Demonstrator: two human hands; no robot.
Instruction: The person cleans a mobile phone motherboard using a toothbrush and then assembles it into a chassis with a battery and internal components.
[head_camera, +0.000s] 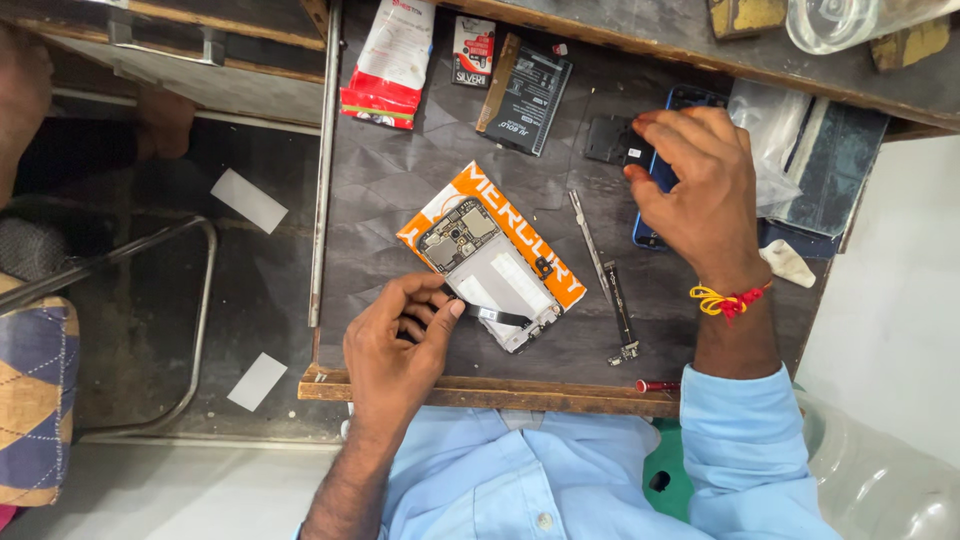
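An opened phone (490, 272) with its circuit board bare lies on an orange and white packet (553, 262) in the middle of the dark work mat (400, 180). My left hand (398, 345) rests at the phone's lower left edge, thumb and fingers pinching a thin black strip (500, 317) beside it. My right hand (700, 180) lies palm down on a blue phone (682, 100) at the upper right, fingers curled over its screen edge. A red and yellow thread is tied round that wrist.
Metal tweezers (588, 240) and a long flex cable (620, 318) lie between the two phones. A black battery (530, 95), a red and white pouch (392, 62) and a small packet (473, 50) sit at the back. Clear plastic bags (775, 135) lie right. The wooden front edge (480, 392) is near my body.
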